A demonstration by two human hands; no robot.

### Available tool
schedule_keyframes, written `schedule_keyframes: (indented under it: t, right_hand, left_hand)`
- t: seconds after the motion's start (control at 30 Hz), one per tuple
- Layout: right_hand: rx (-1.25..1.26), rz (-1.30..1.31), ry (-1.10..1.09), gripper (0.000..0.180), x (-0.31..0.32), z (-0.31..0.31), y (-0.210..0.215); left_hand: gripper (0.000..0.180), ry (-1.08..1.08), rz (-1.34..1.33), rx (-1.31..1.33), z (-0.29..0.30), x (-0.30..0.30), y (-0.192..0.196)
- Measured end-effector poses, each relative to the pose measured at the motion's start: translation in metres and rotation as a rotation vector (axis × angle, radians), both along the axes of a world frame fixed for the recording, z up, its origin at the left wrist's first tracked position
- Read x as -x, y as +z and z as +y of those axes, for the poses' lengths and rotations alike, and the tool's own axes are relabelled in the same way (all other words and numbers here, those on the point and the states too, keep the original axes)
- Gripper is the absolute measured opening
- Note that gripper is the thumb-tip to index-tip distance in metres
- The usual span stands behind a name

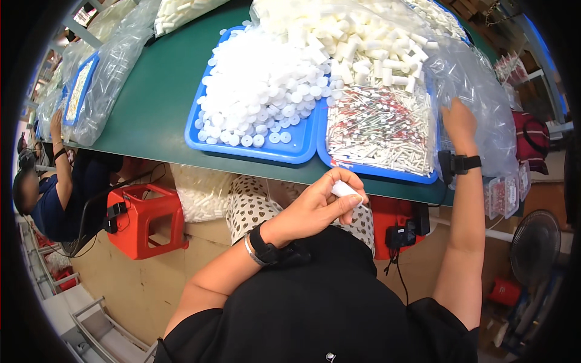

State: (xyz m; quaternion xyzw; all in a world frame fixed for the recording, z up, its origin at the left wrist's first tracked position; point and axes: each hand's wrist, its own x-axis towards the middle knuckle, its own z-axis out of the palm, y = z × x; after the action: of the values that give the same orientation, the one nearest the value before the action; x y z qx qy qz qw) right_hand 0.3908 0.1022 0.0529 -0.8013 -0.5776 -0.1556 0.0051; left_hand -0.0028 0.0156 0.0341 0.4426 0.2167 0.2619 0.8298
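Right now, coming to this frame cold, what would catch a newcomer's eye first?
Probably the two blue trays on the green table: the left tray heaped with small white round caps, the right tray full of thin white and red sticks. Next, the left hand near the table edge pinching a small white tube, while the right hand reaches to a clear plastic bag at right.

Small-parts assembly workshop. Indicators: green worktable point(151, 103) carrying blue trays point(254, 148) heaped with white caps point(260, 85) and thin sticks point(381, 130), clear bags point(109, 66) of bulk parts, a second worker point(54, 181) seated alongside.
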Motion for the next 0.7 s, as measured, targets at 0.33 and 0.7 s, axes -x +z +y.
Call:
schedule_keyframes:
  t: [0.33, 0.7]
  right_hand:
    - [-0.251, 0.596, 0.400, 0.023, 0.103, -0.069, 0.037]
    - [0.069, 0.836, 0.789, 0.028, 0.206, -0.120, 0.033]
  left_hand:
    - [0.024, 0.231, -0.175, 0.376, 0.012, 0.004, -0.009]
    - [0.022, 0.267, -0.128, 0.331, 0.009, 0.005, -0.004]
